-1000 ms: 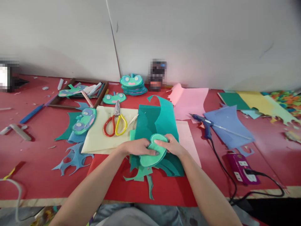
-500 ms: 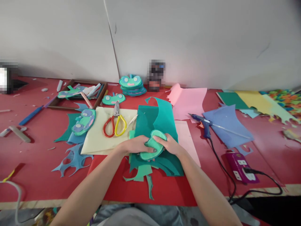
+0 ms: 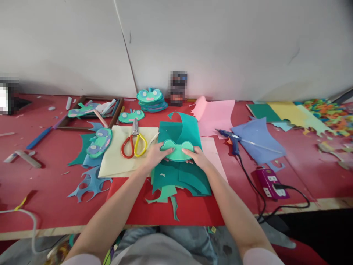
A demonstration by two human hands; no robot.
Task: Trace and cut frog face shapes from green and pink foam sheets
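Both my hands hold a light green frog-shaped foam cutout [image 3: 176,151] over a pile of dark teal foam sheets [image 3: 180,173]. My left hand [image 3: 154,156] grips its left edge, fingers closed on it. My right hand [image 3: 196,156] grips its right edge the same way. The cutout lies nearly flat, its two rounded eye bumps pointing away from me. Red and yellow scissors [image 3: 134,143] lie on a cream sheet [image 3: 116,158] just left of my left hand.
A blue glue gun [image 3: 233,141] lies to the right, its cord running to a purple power strip [image 3: 271,183]. Finished frog pieces [image 3: 151,98] are stacked by the wall. A wooden tray [image 3: 91,112] and blue foam scraps [image 3: 88,182] lie left; pink [image 3: 215,116] and blue [image 3: 256,141] sheets right.
My hands have carried the green cutout away from me, farther up the teal pile, and turned it flat with its bumps facing the wall. The camera view has shifted slightly.
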